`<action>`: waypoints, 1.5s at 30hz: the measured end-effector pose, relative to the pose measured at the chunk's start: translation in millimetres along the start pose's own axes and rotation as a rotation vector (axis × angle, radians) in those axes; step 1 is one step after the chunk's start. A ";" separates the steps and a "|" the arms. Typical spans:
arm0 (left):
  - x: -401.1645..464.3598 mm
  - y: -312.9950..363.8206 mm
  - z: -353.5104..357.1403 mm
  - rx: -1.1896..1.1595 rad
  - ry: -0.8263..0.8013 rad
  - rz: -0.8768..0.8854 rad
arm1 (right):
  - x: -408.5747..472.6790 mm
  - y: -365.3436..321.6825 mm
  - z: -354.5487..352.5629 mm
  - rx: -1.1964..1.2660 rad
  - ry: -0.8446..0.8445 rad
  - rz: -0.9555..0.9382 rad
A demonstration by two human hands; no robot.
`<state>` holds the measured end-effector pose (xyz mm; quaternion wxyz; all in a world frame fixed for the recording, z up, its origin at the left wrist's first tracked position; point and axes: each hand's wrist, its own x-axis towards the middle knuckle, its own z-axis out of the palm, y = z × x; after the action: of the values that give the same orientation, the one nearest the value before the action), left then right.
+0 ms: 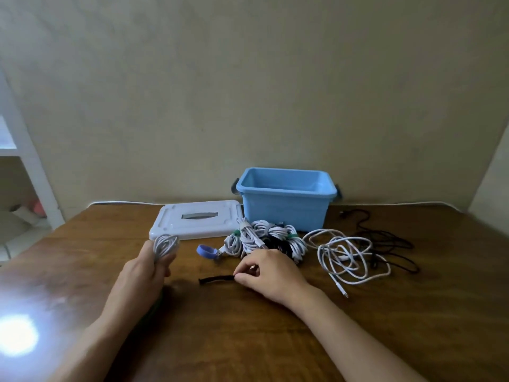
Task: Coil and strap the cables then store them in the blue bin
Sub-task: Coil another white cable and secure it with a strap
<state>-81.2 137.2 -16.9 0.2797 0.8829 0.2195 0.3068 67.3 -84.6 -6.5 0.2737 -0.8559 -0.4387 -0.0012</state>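
Note:
My left hand (150, 267) grips a coiled white cable (165, 245) just above the wooden table. My right hand (268, 271) pinches one end of a black strap (216, 279) that lies flat on the table between both hands. A purple strap (206, 250) lies curled behind it. Several strapped white cable bundles (264, 239) sit in a pile in front of the open blue bin (285, 206). To the right of the pile a loose white cable (344, 257) and a loose black cable (385, 244) sprawl on the table.
The bin's white lid (197, 223) lies flat left of the bin, behind my left hand. The table (248, 326) stands against a beige wall. A white shelf (24, 166) stands at the far left, and glare marks the table's left front.

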 end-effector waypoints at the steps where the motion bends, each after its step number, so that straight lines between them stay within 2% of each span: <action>1: 0.2 1.0 -0.7 0.001 0.002 0.005 | 0.8 -1.2 0.9 0.002 0.016 -0.004; 7: 0.1 7.7 -7.2 0.022 0.037 0.012 | 16.5 -25.1 -4.8 -0.031 0.204 -0.030; 12: -0.3 10.1 -7.1 0.038 -0.041 -0.001 | 45.8 -60.2 1.0 -0.165 0.096 -0.064; 16: -2.3 9.4 -10.7 0.024 -0.070 -0.003 | 66.6 -71.3 15.0 -0.313 0.012 0.010; 19: -0.8 6.1 -13.6 0.020 -0.059 -0.020 | 70.3 -72.3 25.1 -0.325 -0.026 0.025; 22: 0.4 5.2 -15.5 0.015 -0.054 -0.027 | 68.2 -70.2 28.5 -0.189 -0.006 -0.003; 26: 1.0 6.7 -16.4 -0.030 -0.039 -0.015 | 54.8 -66.2 15.6 0.141 0.002 -0.004; 32: 0.0 30.1 -16.0 -0.095 -0.074 -0.022 | 8.1 -46.6 -19.5 0.525 -0.053 0.097; 36: 4.0 68.5 9.1 -0.056 -0.148 0.054 | -13.9 -25.1 -32.3 0.569 -0.009 0.161; 42: 9.4 124.6 58.3 -0.146 -0.257 0.089 | -41.8 14.1 -60.4 0.558 0.067 0.249; 45: 10.4 138.0 78.5 -0.209 -0.317 0.098 | -51.8 26.7 -68.5 0.723 0.090 0.273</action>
<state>8.2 11.7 22.7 0.3856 0.8959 0.0966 0.1983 71.8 -168.1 26.7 0.5742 -0.7539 -0.2806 0.1522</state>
